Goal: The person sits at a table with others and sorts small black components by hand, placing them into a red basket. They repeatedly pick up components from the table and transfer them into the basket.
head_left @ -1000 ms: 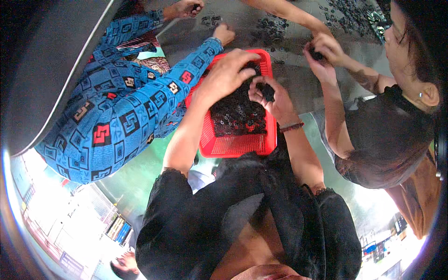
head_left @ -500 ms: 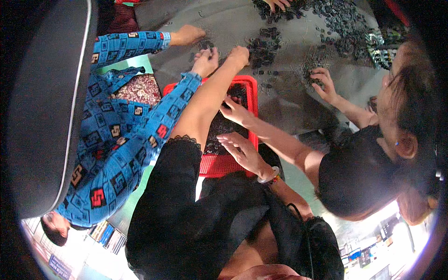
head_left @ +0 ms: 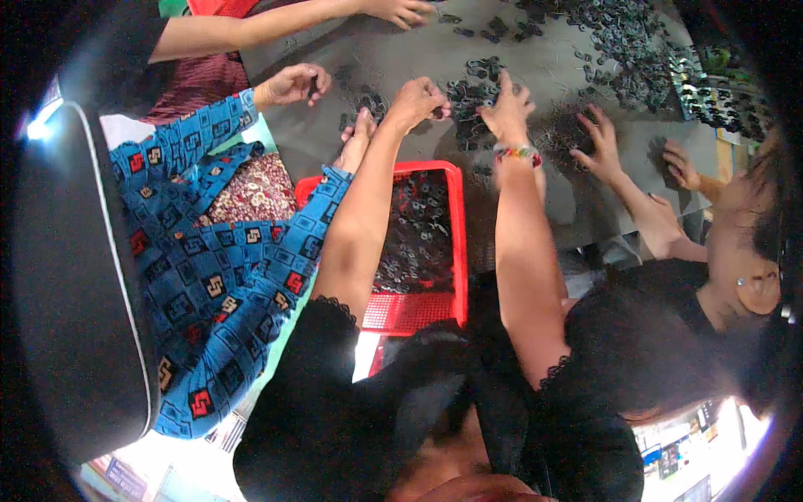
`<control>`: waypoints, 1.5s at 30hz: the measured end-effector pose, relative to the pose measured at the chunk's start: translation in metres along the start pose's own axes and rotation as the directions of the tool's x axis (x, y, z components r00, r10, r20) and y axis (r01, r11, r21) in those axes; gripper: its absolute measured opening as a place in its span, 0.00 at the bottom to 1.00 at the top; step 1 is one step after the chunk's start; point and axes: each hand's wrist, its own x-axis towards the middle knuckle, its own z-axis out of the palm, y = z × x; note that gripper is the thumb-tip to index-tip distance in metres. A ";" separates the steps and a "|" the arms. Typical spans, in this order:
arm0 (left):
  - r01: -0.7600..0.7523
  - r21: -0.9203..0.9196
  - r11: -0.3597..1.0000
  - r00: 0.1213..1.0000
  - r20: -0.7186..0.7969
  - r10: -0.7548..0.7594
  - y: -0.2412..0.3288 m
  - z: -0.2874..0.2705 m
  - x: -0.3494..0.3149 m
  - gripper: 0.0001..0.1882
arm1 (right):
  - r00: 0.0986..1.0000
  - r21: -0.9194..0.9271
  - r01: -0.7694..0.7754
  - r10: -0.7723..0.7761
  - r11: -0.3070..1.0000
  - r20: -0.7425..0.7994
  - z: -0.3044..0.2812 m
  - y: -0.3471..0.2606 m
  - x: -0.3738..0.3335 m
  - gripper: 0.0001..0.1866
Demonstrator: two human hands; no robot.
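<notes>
My left hand [head_left: 418,102] is closed in a pinch beyond the red basket, with a small black piece [head_left: 440,112] showing at the fingertips. To its right, my right hand [head_left: 508,115], with a beaded bracelet at the wrist, reaches in with fingers spread. Nothing shows in its grasp, and its thumb side is at the edge of a heap of small black ring-like pieces [head_left: 473,90]. Below my hands stands the red plastic basket [head_left: 457,243], holding many similar dark pieces [head_left: 414,230]. My left forearm crosses its left part.
The grey table sheet [head_left: 535,67] carries more black pieces [head_left: 619,33] at the far right. A co-worker's blue patterned sleeve [head_left: 284,259] lies close along my left arm. Other people's hands [head_left: 598,151] work at the right, left and far edge.
My right hand has moved from over the basket up and right to the heap, its fingers now spread. My left hand stays near its place. A co-worker's arm now reaches in at far left.
</notes>
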 end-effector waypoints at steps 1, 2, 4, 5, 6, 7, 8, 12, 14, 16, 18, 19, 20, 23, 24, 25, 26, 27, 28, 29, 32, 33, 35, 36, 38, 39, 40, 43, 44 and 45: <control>-0.031 -0.080 0.996 0.998 0.060 0.036 0.010 0.001 -0.001 0.11 | 0.998 0.002 -0.008 0.008 1.000 0.058 0.006 0.000 0.003 0.38; -0.016 -0.084 0.996 0.999 0.036 0.019 0.005 -0.001 0.002 0.11 | 0.991 0.002 0.000 0.000 1.000 0.133 0.006 -0.010 0.001 0.41; 0.011 -0.093 0.996 1.000 -0.006 -0.012 -0.005 -0.002 0.012 0.11 | 0.982 -0.006 0.023 -0.021 1.000 0.189 0.017 -0.020 -0.006 0.44; -0.056 0.199 0.978 0.995 -0.070 0.071 -0.006 0.003 0.016 0.11 | 0.985 -0.017 0.046 -0.043 0.999 0.169 0.022 -0.021 -0.007 0.43; -0.097 0.476 0.874 0.980 -0.105 0.167 -0.007 0.010 0.020 0.12 | 0.987 -0.029 0.069 -0.064 0.997 0.148 0.026 -0.021 -0.007 0.43; -0.111 0.713 0.692 0.958 -0.109 0.266 -0.007 0.016 0.024 0.13 | 0.985 0.036 0.094 -0.098 0.995 0.145 0.026 -0.019 -0.004 0.36; -0.104 0.763 0.637 0.963 -0.084 0.257 -0.010 0.022 0.027 0.14 | 0.981 0.044 0.087 -0.094 0.995 0.169 0.028 -0.014 -0.002 0.34; -0.118 0.886 0.448 0.963 -0.008 0.269 -0.026 0.033 0.033 0.18 | 0.978 0.272 -0.020 -0.038 0.962 0.205 0.036 0.005 -0.007 0.21; -0.148 0.900 0.411 0.965 0.040 0.261 -0.033 0.030 0.026 0.18 | 0.876 0.548 -0.400 0.131 0.735 0.465 0.027 0.009 -0.007 0.20; -0.183 0.837 0.517 0.952 0.019 0.307 -0.032 0.027 0.018 0.15 | 0.868 0.766 -0.496 0.220 0.409 0.445 0.013 0.013 -0.021 0.13; -0.240 0.717 0.655 0.942 0.009 0.335 -0.021 0.020 0.009 0.14 | 0.858 0.883 -0.463 0.209 -0.081 0.469 0.005 0.018 -0.031 0.10; -0.306 0.595 0.743 0.912 -0.041 0.408 -0.022 0.018 0.004 0.13 | 0.852 0.873 -0.464 0.195 -0.150 0.486 -0.001 0.023 -0.037 0.07; -0.282 0.650 0.706 0.919 -0.028 0.393 -0.027 0.014 0.000 0.13 | 0.849 0.871 -0.474 0.196 -0.127 0.491 -0.001 0.024 -0.042 0.08; -0.211 0.727 0.653 0.943 -0.024 0.332 -0.031 0.008 -0.009 0.15 | 0.856 0.872 -0.480 0.171 -0.094 0.489 -0.002 0.028 -0.051 0.08; -0.189 0.702 0.687 0.951 -0.042 0.305 -0.023 0.011 -0.015 0.15 | 0.868 0.880 -0.463 0.144 -0.106 0.475 -0.004 0.031 -0.053 0.08; -0.167 0.676 0.718 0.959 -0.059 0.278 -0.016 0.013 -0.018 0.16 | 0.880 0.887 -0.447 0.117 -0.119 0.460 -0.005 0.032 -0.054 0.08; -0.165 0.661 0.732 0.964 -0.049 0.261 -0.016 0.013 -0.020 0.16 | 0.892 0.899 -0.433 0.107 -0.066 0.438 -0.011 0.032 -0.056 0.09; -0.163 0.645 0.746 0.969 -0.040 0.246 -0.017 0.011 -0.018 0.16 | 0.904 0.908 -0.418 0.096 -0.013 0.417 -0.018 0.030 -0.056 0.10; -0.160 0.630 0.760 0.973 -0.030 0.230 -0.017 0.010 -0.020 0.17 | 0.914 0.915 -0.401 0.083 0.040 0.397 -0.024 0.029 -0.059 0.12; -0.129 0.716 0.687 0.979 -0.016 0.201 -0.016 0.008 -0.019 0.17 | 0.905 0.904 -0.424 0.070 0.052 0.420 -0.027 0.030 -0.059 0.17; -0.049 0.853 0.520 0.994 -0.010 0.110 -0.009 0.006 -0.021 0.18 | 0.919 0.897 -0.392 0.039 0.205 0.393 -0.039 0.032 -0.054 0.21; -0.027 0.848 0.530 0.997 -0.018 0.080 -0.003 0.009 -0.025 0.18 | 0.916 0.887 -0.398 0.048 0.233 0.398 -0.040 0.037 -0.054 0.21; -0.005 0.840 0.542 0.999 -0.024 0.045 -0.002 0.006 -0.024 0.17 | 0.910 0.866 -0.410 0.061 0.287 0.410 -0.036 0.044 -0.056 0.22; -0.004 0.837 0.547 0.999 -0.021 0.040 -0.008 0.001 -0.020 0.17 | 0.895 0.859 -0.434 0.022 0.271 0.446 -0.035 0.045 -0.055 0.21; -0.026 0.812 0.583 1.000 0.021 0.015 -0.011 -0.002 -0.017 0.18 | 0.860 0.842 -0.479 -0.056 0.250 0.506 -0.036 0.050 -0.052 0.19; -0.038 0.795 0.605 0.999 0.051 -0.005 -0.006 -0.003 -0.022 0.19 | 0.850 0.828 -0.489 -0.064 0.274 0.523 -0.032 0.051 -0.050 0.17; -0.046 0.775 0.631 0.996 0.080 -0.025 -0.002 -0.004 -0.023 0.20 | 0.837 0.812 -0.499 -0.073 0.302 0.542 -0.028 0.055 -0.050 0.16; -0.084 0.682 0.727 0.996 0.079 0.042 0.002 -0.003 -0.026 0.19 | 0.891 0.709 -0.332 -0.040 0.623 0.453 -0.006 0.056 -0.035 0.13; -0.071 0.720 0.690 0.997 0.037 0.064 -0.004 -0.003 -0.022 0.19 | 0.919 0.652 -0.201 -0.091 0.731 0.385 -0.002 0.050 -0.028 0.14; -0.104 0.859 0.501 0.986 0.024 0.162 -0.022 -0.008 -0.009 0.19 | 0.935 0.580 -0.066 -0.153 0.812 0.320 0.001 0.039 -0.025 0.16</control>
